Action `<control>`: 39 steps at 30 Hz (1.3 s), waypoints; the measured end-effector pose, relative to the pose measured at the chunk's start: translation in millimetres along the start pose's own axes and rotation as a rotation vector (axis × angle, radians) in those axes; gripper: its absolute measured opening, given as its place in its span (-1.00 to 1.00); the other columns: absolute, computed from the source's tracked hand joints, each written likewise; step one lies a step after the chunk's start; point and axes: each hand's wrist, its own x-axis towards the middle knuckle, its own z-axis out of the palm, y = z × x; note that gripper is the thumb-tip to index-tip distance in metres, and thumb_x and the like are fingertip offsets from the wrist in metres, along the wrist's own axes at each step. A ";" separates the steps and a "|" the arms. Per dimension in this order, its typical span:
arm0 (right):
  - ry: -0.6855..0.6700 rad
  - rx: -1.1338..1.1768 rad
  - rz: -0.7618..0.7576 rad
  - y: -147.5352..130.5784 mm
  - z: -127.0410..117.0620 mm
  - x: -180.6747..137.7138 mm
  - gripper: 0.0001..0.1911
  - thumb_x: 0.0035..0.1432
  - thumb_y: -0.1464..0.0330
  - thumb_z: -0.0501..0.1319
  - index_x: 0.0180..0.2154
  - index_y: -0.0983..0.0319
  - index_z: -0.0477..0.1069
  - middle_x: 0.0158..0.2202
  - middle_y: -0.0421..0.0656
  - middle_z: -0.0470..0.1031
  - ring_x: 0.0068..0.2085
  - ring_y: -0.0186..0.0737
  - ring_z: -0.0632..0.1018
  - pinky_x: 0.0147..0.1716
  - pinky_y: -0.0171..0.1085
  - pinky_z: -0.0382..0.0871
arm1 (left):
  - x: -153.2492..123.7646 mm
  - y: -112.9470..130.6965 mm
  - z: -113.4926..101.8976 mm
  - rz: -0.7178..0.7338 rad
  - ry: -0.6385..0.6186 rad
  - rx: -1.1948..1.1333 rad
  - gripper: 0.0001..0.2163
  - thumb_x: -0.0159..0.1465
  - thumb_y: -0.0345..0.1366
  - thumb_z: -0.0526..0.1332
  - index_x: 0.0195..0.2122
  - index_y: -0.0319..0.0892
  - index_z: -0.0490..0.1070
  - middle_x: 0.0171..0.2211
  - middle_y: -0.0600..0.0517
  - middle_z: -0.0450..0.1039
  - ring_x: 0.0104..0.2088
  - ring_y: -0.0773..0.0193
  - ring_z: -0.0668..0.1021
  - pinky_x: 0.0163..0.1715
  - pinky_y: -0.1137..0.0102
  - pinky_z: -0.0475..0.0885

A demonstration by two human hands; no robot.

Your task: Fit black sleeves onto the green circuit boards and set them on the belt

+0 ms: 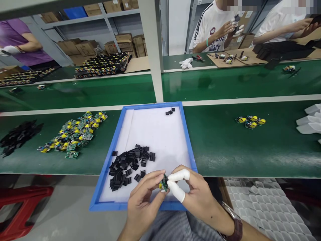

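Observation:
Between my two hands, over the near edge of a blue-rimmed tray (188, 144), is a small green circuit board (164, 182) with a yellow part on it. My left hand (145, 197) pinches the board between thumb and fingers. From the other side my right hand (193, 190), with white finger cots on thumb and forefinger, closes its fingertips at the board's edge; a dark bit shows there, too small to name. A heap of small black pieces (127, 164) lies in the tray, left of the board. Several more black pieces (170, 111) sit at its far right corner.
Left of the tray are a pile of circuit boards (75, 134) with yellow parts and a heap of black strips (20, 135). Several boards (250, 122) and white housings (311, 120) lie to the right. A red stool (22, 207) stands lower left. Co-workers sit across the bench.

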 end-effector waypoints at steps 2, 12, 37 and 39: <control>-0.037 -0.007 -0.022 -0.3 -1.3 -0.9 -0.83 0.28 0.55 0.21 -0.21 0.17 0.50 -0.29 -0.17 0.52 -0.30 -0.25 0.55 -0.29 -0.28 0.42 | 0.0 -0.3 -0.1 0.013 -0.007 0.006 -0.59 0.24 -0.56 0.33 0.06 -0.01 0.58 0.04 -0.14 0.58 0.03 0.06 0.64 -0.12 0.30 0.67; -0.184 0.084 0.171 -10.2 -14.9 11.3 -0.81 0.20 0.58 0.22 -0.30 0.20 0.55 -0.35 -0.21 0.55 -0.34 -0.29 0.53 -0.33 -0.34 0.39 | -2.8 -1.1 -0.8 0.015 -0.041 0.059 -0.53 0.23 -0.57 0.33 0.11 0.04 0.55 0.00 -0.09 0.59 -0.04 0.09 0.66 -0.15 0.29 0.68; -0.074 0.157 0.273 3.5 -7.8 5.8 -0.74 0.17 0.54 0.27 -0.11 0.17 0.54 -0.29 -0.22 0.59 -0.27 -0.28 0.60 -0.23 -0.32 0.52 | -3.2 -2.4 -1.0 0.004 -0.097 0.077 -0.52 0.25 -0.59 0.32 0.13 0.04 0.53 0.02 -0.09 0.59 -0.01 0.07 0.64 -0.06 0.22 0.65; -0.084 0.091 0.218 2.9 -8.9 3.8 -0.71 0.18 0.56 0.25 -0.10 0.15 0.53 -0.28 -0.24 0.58 -0.27 -0.30 0.59 -0.22 -0.34 0.50 | -4.4 -3.2 -1.8 0.001 -0.113 0.087 -0.50 0.25 -0.59 0.32 0.15 0.05 0.52 0.03 -0.08 0.58 0.00 0.07 0.64 -0.03 0.19 0.64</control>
